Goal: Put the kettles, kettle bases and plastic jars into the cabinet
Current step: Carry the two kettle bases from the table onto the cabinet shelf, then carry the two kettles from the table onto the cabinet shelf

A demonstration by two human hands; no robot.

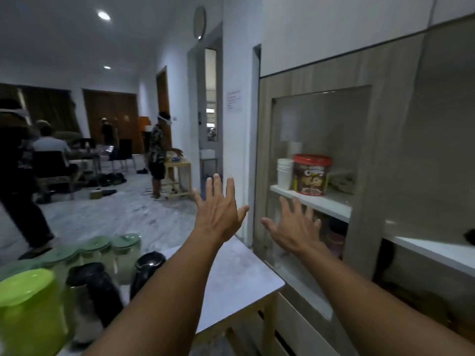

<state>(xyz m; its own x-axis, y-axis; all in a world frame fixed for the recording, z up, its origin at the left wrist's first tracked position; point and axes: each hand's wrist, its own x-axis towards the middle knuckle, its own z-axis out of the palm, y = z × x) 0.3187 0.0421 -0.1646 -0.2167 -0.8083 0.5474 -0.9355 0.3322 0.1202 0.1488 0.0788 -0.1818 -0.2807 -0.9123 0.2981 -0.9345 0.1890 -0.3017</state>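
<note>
Left hand and right hand spread wide, holding nothing | cabinet shelf held tub, cups | jars, kettles stood on table

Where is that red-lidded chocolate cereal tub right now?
In the head view, the cereal tub stands on the right, on the cabinet's white shelf behind the glass door, right beside a stack of white cups.
</note>
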